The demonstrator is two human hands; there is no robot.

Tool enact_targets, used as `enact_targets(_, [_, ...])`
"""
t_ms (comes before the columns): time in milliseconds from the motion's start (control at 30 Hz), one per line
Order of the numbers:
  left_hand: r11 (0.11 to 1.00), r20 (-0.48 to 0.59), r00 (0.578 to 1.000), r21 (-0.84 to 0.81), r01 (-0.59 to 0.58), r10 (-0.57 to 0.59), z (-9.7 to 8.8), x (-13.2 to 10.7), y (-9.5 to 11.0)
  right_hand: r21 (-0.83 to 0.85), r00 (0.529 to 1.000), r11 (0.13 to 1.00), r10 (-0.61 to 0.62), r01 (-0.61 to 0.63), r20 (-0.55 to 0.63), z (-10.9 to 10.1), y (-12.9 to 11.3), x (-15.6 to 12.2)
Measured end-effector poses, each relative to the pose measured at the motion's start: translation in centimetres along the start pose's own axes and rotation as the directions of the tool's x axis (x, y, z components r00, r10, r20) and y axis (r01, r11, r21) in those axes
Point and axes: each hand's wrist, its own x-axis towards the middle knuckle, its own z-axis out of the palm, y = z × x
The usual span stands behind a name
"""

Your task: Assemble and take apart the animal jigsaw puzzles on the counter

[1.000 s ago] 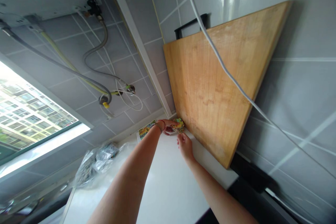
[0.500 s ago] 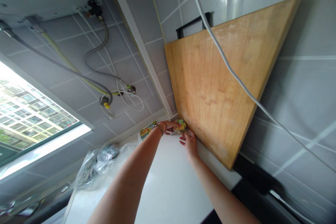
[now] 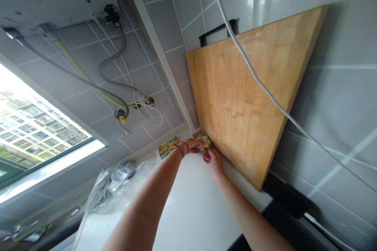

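At the far corner of the white counter, my left hand (image 3: 193,144) grips a small yellow-and-green patterned piece (image 3: 203,139) with an uneven edge, like joined jigsaw puzzle pieces. My right hand (image 3: 214,160) pinches its near right side, fingers curled. Both hands are close together, just left of the cutting board's lower edge. Fingertips cover part of the piece. Behind my left wrist, which wears bands, lies a colourful picture card (image 3: 167,147) with a white border.
A large wooden cutting board (image 3: 238,98) leans on the tiled wall at right, with a white cable (image 3: 259,80) hanging across it. Clear plastic bags (image 3: 113,182) lie at the counter's left. Hoses (image 3: 79,76) run below a white appliance (image 3: 59,6) beside a window (image 3: 35,129).
The view has shifted slightly, and more of the picture card shows. My right fingers have curled in closer to the patterned piece. Both hands stay at the corner.
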Motion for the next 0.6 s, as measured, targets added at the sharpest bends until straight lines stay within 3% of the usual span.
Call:
enact_targets(133, [0.998,-0.007,0.999,-0.044,0.046,-0.047,0.2,-0.8,-0.2,-0.057,0.999,0.998,-0.023,0.024,0.028,0.1,-0.2,-0.2])
enact_targets(300, [0.988,0.003,1.0,-0.157,0.001,0.0,-0.4,-2.9,-1.3,-0.187,0.992,0.978,-0.075,0.092,0.099,0.6,-0.4,-1.0])
enact_targets(467, [0.951,-0.053,0.997,-0.302,-0.069,0.056,-1.8,-6.7,-4.6,-0.336,0.957,0.915,-0.14,0.223,0.254,1.2,-0.5,-2.2])
enact_targets(600, [0.914,-0.141,0.989,-0.394,-0.095,0.042,-3.1,-10.7,-8.4,-0.457,0.896,0.815,-0.157,0.355,0.415,1.3,-0.2,-3.3])
